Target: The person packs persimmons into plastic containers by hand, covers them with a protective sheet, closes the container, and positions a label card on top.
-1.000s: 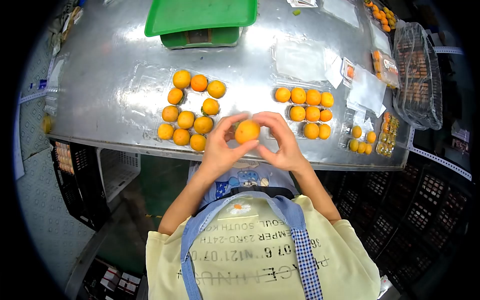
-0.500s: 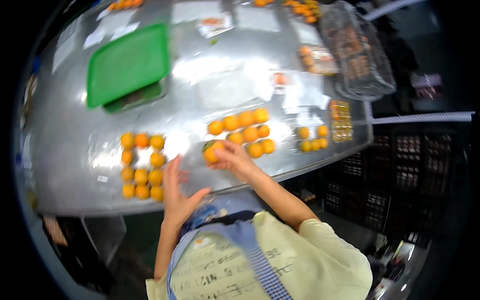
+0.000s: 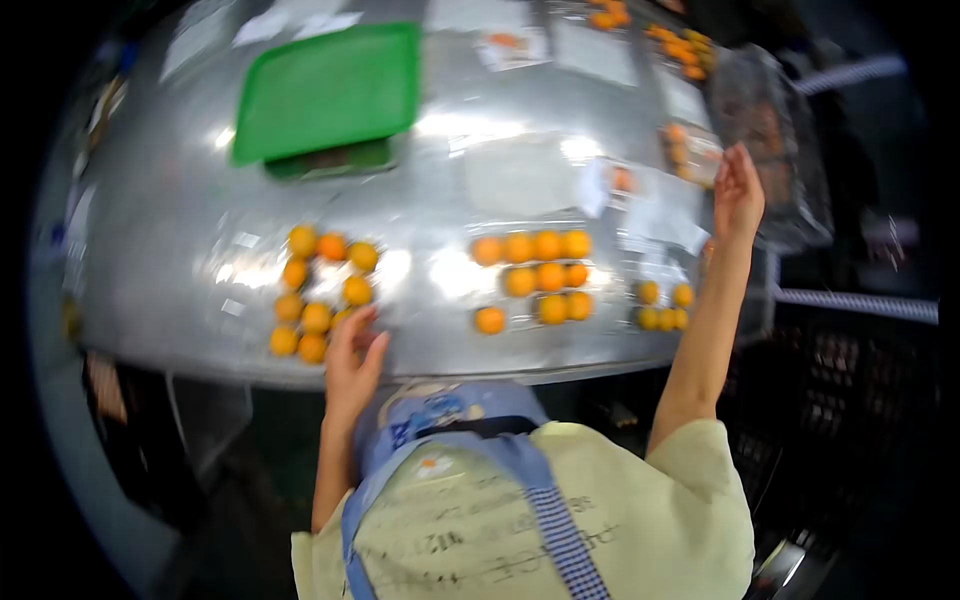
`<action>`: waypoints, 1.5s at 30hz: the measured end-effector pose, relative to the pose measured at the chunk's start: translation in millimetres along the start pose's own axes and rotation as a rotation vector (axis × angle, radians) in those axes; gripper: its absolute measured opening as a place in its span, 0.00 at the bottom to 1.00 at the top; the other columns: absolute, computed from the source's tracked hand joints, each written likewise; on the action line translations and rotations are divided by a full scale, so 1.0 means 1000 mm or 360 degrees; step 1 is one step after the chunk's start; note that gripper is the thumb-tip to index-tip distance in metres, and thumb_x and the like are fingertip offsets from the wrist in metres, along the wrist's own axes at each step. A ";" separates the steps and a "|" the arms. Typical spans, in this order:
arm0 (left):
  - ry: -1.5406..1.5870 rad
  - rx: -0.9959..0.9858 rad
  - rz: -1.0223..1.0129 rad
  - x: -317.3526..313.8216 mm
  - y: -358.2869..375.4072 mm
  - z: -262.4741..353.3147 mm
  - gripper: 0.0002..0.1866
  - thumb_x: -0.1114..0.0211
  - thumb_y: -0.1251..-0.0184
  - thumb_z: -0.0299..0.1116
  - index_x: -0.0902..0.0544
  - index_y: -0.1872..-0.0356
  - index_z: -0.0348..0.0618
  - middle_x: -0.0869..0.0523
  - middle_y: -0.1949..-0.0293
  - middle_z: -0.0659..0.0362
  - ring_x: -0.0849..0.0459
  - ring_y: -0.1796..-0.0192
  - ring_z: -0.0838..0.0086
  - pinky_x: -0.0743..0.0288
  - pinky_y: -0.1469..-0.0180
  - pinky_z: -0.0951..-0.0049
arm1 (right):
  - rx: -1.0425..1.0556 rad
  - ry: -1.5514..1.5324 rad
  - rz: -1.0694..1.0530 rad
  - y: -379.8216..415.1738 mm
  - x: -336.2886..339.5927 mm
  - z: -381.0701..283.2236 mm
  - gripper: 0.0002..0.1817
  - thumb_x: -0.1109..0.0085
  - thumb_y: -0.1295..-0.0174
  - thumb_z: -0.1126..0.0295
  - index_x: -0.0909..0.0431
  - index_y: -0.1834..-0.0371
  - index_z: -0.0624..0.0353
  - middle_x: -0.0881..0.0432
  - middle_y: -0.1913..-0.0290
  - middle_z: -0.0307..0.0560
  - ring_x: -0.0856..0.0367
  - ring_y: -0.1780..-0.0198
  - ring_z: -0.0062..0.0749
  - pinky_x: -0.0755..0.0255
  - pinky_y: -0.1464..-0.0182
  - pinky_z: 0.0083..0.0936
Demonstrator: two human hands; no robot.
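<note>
My left hand point(image 3: 352, 362) hangs at the table's front edge, fingers loosely curved and apart, its fingertips beside the lower right of a loose cluster of round orange fruits point(image 3: 316, 318). One fruit there is partly hidden behind the fingers. My right hand point(image 3: 738, 195) is stretched far to the right, fingers extended with no fruit showing in them, overlapping the edge of a clear plastic-lined crate point(image 3: 785, 150). Between the hands, more orange fruits point(image 3: 547, 245) lie in rows on a clear tray. A single fruit point(image 3: 489, 320) sits at that tray's front left corner.
A green lid point(image 3: 330, 90) rests on a container at the back left of the metal table point(image 3: 180, 270). White sheets point(image 3: 650, 205) and a small fruit pack point(image 3: 665, 318) lie on the right. Further fruits point(image 3: 685, 50) are at the far right.
My right hand has let go of the fruit with the green top and swung right toward the crate. My left hand stays near the left cluster. The view has shifted.
</note>
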State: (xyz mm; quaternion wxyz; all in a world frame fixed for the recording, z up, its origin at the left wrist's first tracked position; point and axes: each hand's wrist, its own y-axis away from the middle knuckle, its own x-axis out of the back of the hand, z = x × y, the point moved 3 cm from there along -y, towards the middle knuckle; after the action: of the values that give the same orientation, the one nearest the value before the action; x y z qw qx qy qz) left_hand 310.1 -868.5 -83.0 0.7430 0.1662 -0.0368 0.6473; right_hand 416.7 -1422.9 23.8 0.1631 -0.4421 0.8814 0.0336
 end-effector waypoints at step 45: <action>-0.0005 0.0099 0.0181 0.040 0.001 -0.040 0.13 0.40 0.35 0.25 0.20 0.50 0.39 0.16 0.60 0.58 0.19 0.60 0.76 0.26 0.57 0.77 | 0.0111 0.2016 -0.0998 0.242 -0.119 0.163 0.25 0.25 0.55 0.62 0.21 0.55 0.63 0.19 0.68 0.43 0.19 0.66 0.28 0.25 0.63 0.24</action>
State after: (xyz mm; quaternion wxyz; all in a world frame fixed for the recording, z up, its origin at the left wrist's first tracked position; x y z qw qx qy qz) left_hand 309.1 -818.6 -109.8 0.6993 0.1880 -0.0272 0.6891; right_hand 333.6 -1151.9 -112.7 -0.3649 -0.6043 0.6384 -0.3069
